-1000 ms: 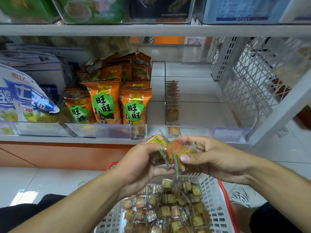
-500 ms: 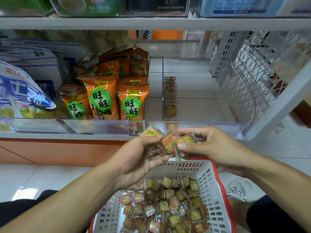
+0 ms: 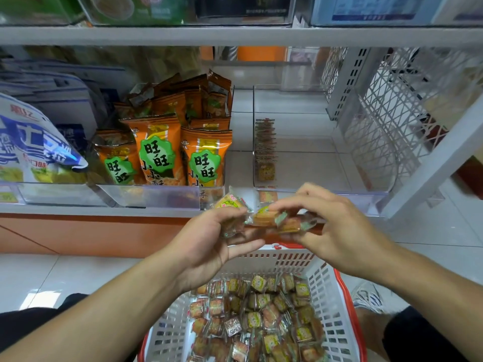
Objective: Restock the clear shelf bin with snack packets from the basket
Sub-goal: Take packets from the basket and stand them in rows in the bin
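Squaring up a handful of snack packets (image 3: 271, 219) just in front of the clear shelf bin (image 3: 321, 188).

Left hand (image 3: 209, 246) and right hand (image 3: 337, 228) each pinch the bunch (probably aligning it to join the bin's upright row (image 3: 265, 147)), above the basket (image 3: 326, 291).

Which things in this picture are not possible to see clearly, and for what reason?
- Head view: how many snack packets the left hand and right hand hold; fingers and motion blur hide it.
- Basket: near end cut off by the bottom edge.
- Row of packets in the clear bin: too small to count.
- Top shelf goods: cut off by the top edge.
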Action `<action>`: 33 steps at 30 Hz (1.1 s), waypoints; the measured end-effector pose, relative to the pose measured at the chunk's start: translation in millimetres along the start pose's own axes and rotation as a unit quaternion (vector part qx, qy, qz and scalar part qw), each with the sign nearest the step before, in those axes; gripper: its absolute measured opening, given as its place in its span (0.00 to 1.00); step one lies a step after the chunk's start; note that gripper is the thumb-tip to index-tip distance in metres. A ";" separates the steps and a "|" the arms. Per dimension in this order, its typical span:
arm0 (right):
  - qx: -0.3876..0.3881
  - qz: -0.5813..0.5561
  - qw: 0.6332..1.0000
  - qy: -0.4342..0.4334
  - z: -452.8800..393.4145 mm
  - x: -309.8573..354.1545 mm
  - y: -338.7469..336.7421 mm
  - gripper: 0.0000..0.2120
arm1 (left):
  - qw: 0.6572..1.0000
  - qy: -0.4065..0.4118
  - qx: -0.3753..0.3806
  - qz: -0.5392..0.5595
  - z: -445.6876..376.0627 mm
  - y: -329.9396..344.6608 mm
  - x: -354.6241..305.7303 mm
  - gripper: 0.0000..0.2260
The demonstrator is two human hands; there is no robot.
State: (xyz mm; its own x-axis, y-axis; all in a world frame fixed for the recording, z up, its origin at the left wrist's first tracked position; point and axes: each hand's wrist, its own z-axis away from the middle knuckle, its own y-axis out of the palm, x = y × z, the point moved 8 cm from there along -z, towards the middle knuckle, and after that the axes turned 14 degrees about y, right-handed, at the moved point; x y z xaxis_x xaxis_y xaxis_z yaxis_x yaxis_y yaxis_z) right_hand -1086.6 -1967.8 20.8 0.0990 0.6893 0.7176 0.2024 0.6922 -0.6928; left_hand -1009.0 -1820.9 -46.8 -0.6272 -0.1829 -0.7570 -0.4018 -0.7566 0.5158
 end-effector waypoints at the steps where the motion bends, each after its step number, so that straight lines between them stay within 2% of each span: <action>1: -0.018 0.051 0.997 -0.047 2.4 4.6 0.9 0.31 | 1.000 -0.006 -0.003 0.001 0.4 -0.6 -0.3 0.05; 3: -0.015 0.089 0.993 -0.079 4.1 7.3 5.7 0.36 | 1.000 -0.017 0.007 0.006 2.6 2.0 -0.4 0.06; 5: -0.009 0.091 0.993 -0.079 1.3 6.5 7.5 0.37 | 1.000 -0.005 0.015 0.003 2.9 3.8 -2.8 0.06; 7: 0.013 0.081 0.995 -0.065 -0.9 3.7 8.8 0.34 | 1.000 0.018 0.004 -0.003 1.0 1.0 -5.5 0.07; 10: 0.081 0.026 0.996 -0.010 -1.2 -1.3 12.9 0.28 | 0.998 0.058 -0.025 -0.025 -3.3 -7.7 -9.0 0.15; 13: 0.142 -0.084 0.982 0.089 -1.5 -9.3 12.7 0.24 | 0.994 0.091 -0.021 -0.061 -4.3 -9.0 -12.3 0.05; 16: 0.133 -0.152 0.972 0.120 -3.5 -8.3 3.7 0.19 | 0.989 0.121 -0.021 -0.082 -5.3 -8.6 -16.9 0.04; 18: 0.129 -0.253 0.947 0.151 -4.7 -10.7 -0.1 0.19 | 0.985 0.144 -0.025 -0.092 -5.7 -9.2 -21.0 0.07; 20: 0.135 -0.366 0.898 0.206 -4.4 -19.0 2.7 0.17 | 0.983 0.151 -0.026 -0.099 -6.1 -9.4 -22.2 0.04; 24: 0.145 -0.454 0.830 0.289 -2.0 -30.6 11.8 0.19 | 0.978 0.160 -0.020 -0.133 -6.3 -10.2 -21.8 0.10; 29: 0.185 -0.450 0.808 0.334 2.3 -30.7 24.0 0.16 | 0.975 0.167 0.001 -0.149 -5.5 -5.5 -23.3 0.09; 33: 0.212 -0.438 0.807 0.334 5.0 -27.7 30.8 0.21 | 0.972 0.171 0.019 -0.159 -3.9 0.9 -23.1 0.09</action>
State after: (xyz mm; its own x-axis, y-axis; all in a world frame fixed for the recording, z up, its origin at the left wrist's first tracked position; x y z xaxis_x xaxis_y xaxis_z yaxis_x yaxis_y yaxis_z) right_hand -1087.9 -1964.5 -20.7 0.6309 -0.2758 0.7252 0.1430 0.9600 0.2407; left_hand -992.3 -1819.8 -30.4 -0.2125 -0.1469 -0.9661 -0.5672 -0.7865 0.2443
